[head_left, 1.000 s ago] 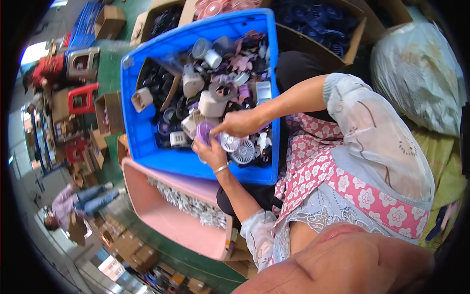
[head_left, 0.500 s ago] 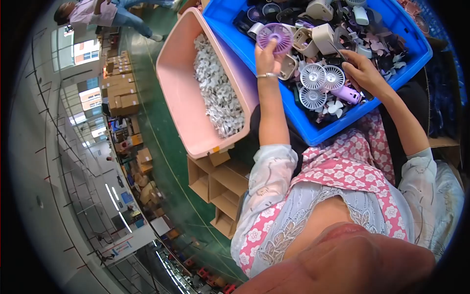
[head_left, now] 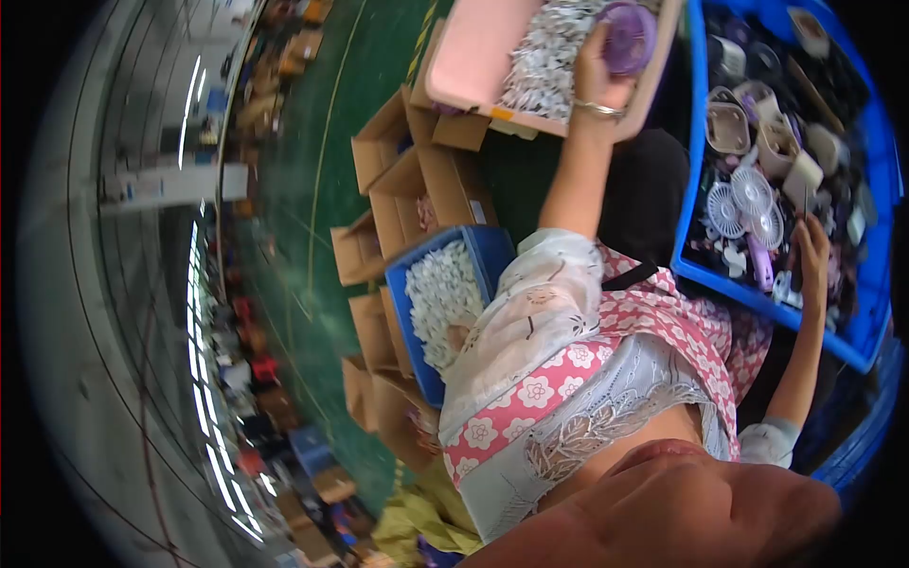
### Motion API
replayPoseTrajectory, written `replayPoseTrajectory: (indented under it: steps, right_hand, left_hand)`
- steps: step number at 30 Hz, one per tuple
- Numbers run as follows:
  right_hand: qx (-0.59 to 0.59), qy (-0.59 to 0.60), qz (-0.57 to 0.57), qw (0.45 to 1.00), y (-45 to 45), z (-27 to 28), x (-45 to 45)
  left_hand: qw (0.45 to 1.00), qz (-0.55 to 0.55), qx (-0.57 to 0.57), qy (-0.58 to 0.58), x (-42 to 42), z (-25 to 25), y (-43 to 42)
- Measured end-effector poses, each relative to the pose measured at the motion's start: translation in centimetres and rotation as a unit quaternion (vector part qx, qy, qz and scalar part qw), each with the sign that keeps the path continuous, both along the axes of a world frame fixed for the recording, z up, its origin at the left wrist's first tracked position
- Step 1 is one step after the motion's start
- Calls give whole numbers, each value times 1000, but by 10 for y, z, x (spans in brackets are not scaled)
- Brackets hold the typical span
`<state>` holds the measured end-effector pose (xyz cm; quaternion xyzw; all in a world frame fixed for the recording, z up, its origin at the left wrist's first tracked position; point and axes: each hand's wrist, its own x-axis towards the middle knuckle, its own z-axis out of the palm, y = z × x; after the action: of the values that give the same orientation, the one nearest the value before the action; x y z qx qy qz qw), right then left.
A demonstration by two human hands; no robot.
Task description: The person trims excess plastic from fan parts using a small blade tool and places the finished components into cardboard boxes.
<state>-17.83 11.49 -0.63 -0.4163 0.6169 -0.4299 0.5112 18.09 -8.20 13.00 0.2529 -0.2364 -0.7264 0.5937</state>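
My left hand (head_left: pixel 597 80) is closed on a purple round fan grille (head_left: pixel 629 38). It is held above the pink bin (head_left: pixel 464 62), which contains many small white-grey pieces (head_left: pixel 544 62). My right hand (head_left: pixel 811 251) is over the blue crate (head_left: pixel 696 180), its fingers closed around a thin tool (head_left: pixel 807 197) whose kind I cannot make out. Close to those fingers lie white round fan grilles (head_left: pixel 753 192), a light purple fan handle (head_left: pixel 759 262) and cream fan housings (head_left: pixel 727 126). Dark parts fill much of the crate.
A smaller blue bin (head_left: pixel 402 312) with white pieces stands by my left side. Open cardboard boxes (head_left: pixel 393 204) are stacked around it on the green floor (head_left: pixel 312 180). Yellow-green sheeting (head_left: pixel 426 521) lies behind them. Cartons and goods line the far side of the hall.
My left hand has carried the purple fan grille from above the blue crate to above the pink bin. The view has turned left. My right hand stays at the crate with its tool.
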Motion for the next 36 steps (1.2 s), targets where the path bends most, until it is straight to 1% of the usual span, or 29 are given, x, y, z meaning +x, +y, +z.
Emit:
replayPoseTrajectory:
  steps: [3, 4, 5, 6, 7, 8, 9, 10, 12, 13, 14, 15, 17, 19, 21, 22, 23, 24, 25, 26, 27, 28, 29, 30, 31, 32, 34, 35, 36]
  right_hand:
    - [-2, 26, 61, 998, 1, 1, 11]
    - [5, 7, 87, 996, 1, -2, 8]
    - [22, -38, 97, 994, 4, 4, 10]
    - [39, -65, 96, 992, 6, -1, 9]
    - [76, -99, 25, 992, 12, -11, 6]
    - [124, -118, 5, 985, 16, -17, -3]
    - [153, -185, -11, 971, 23, -10, -1]
    - [156, -219, -12, 963, 29, -6, -3]
    - [149, -230, -12, 962, 40, 8, -1]
    - [162, -198, -30, 966, 43, 12, -2]
    - [171, -144, -32, 974, 46, 10, -5]
    - [170, -143, -40, 974, 47, 11, -4]
    - [157, -128, -83, 976, 48, 8, 1]
    - [139, -107, -107, 979, 48, 19, 19]
    - [129, -69, -134, 980, 50, 13, 19]
    - [114, -64, -134, 982, 52, 9, 16]
    - [109, -41, -147, 982, 53, 11, 20]
    - [95, -10, -140, 985, 54, 15, 24]
    - [80, 8, -122, 989, 55, 15, 22]
    - [88, 16, -144, 986, 56, 11, 18]
    - [97, 25, -154, 983, 55, 11, 19]
    - [84, 61, -140, 985, 53, 27, 36]
    - [94, 47, -146, 984, 53, 31, 40]
    - [70, 57, -118, 989, 54, 28, 38]
    - [45, 66, -91, 993, 51, 36, 46]
    - [63, -1, -124, 990, 52, 51, 56]
    - [59, -12, -120, 991, 58, 56, 50]
    - [48, -29, -138, 989, 60, 58, 51]
    - [50, -45, -153, 986, 61, 58, 51]
  left_hand:
    - [979, 205, -3, 4, 137, 2, 31]
    - [965, 261, -26, -24, 190, -22, 41]
    - [948, 318, 4, -33, 224, -28, 63]
    - [914, 400, 55, -32, 263, -61, 75]
    - [904, 413, 108, -41, 301, -95, 93]
    - [894, 415, 161, -51, 333, -129, 106]
    - [882, 414, 218, -50, 349, -149, 120]
    - [869, 405, 279, -49, 357, -171, 137]
    - [847, 421, 322, -40, 365, -209, 150]
    - [834, 423, 351, -53, 371, -224, 147]
    - [821, 423, 379, -67, 371, -228, 143]
    - [817, 406, 393, -119, 377, -229, 133]
    - [808, 421, 373, -175, 388, -214, 102]
    - [805, 444, 313, -240, 403, -197, 60]
    - [788, 470, 285, -280, 415, -161, 13]
    - [815, 445, 204, -309, 435, -167, -13]
    - [861, 440, 137, -212, 445, -168, -35]
    - [897, 363, 164, -192, 446, -148, -43]
    - [888, 326, 251, -206, 449, -142, -54]
    - [876, 289, 293, -252, 452, -154, -61]
    - [855, 281, 320, -294, 432, -145, -53]
    - [855, 244, 317, -329, 432, -172, -54]
    - [858, 223, 307, -345, 429, -194, -47]
    - [863, 244, 329, -297, 439, -236, -46]
    - [880, 250, 323, -243, 435, -238, -30]
    - [887, 267, 290, -242, 432, -237, -15]
    - [874, 324, 242, -269, 403, -184, 14]
    - [907, 264, 145, -295, 428, -193, 14]
    - [891, 332, 111, -290, 403, -158, 22]
